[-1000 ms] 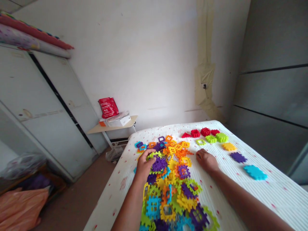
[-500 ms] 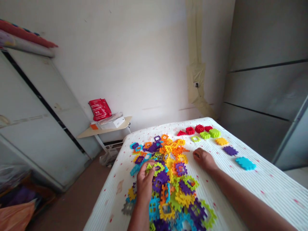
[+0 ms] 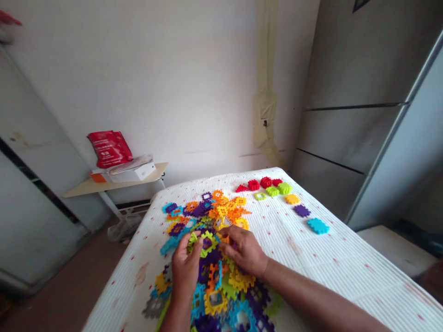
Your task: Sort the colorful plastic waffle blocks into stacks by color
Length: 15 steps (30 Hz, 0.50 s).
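Note:
Between the thumb and fingers of my left hand is a lime-green interlocking block, a toothed frame with an open centre, held above the pile. More lime green shows by the fingertips, perhaps a second block. My right hand is just right of it, its fingers bent down over the pile. Bits of orange and purple show at its fingertips; which block they grip is hidden. Around both hands spreads a heap of blocks in several colours, among them a yellow frame and a blue one.
On the white dotted cover, sorted groups lie at the far right: red blocks, green blocks, a yellow block, a purple block and a blue block. A small side table with red packages stands left.
My right hand has moved left from the bare cover onto the pile, close to my left hand. The left hand still holds the green block. The view has turned right.

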Motion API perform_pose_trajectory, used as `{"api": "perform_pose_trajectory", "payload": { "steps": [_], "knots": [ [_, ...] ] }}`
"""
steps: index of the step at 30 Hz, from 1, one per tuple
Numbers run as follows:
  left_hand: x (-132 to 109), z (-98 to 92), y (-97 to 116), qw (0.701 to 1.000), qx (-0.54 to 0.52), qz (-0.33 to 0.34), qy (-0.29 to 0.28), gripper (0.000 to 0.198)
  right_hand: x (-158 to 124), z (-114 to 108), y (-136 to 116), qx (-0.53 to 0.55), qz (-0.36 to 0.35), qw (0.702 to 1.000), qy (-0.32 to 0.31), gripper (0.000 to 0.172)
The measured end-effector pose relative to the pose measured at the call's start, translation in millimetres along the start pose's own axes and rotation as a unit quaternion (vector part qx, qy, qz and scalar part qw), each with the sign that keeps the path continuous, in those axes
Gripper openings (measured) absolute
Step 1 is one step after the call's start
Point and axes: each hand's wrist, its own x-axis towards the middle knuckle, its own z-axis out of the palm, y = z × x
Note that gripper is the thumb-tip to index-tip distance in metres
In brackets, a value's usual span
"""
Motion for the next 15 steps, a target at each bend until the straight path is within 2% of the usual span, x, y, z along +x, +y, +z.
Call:
{"api": "perform_pose_trajectory", "payload": {
  "steps": [3,8,10,12,15],
  "knots": [
    [-2,2.8,7,1.0,0.016,0.012,-0.01,0.041,3,8,-15,0.002,0.004,1.0,-0.019,0.028],
    [-5,6.8,15,0.999,0.011,-0.005,-0.03,0.042,4,14,-10,0.021,0.035,0.999,0.006,0.025],
    [-5,7.8,15,0.999,0.003,-0.008,-0.043,0.042,5,16,-7,0.069,0.063,0.995,0.021,0.025],
    [-6,8.1,14,0.999,-0.002,-0.007,-0.051,0.042,7,17,-6,0.167,0.117,0.979,0.025,0.022],
    [-5,6.8,12,0.999,-0.003,-0.015,-0.043,0.044,14,10,1,0.312,0.188,0.931,0.027,0.018]
  ]
}}
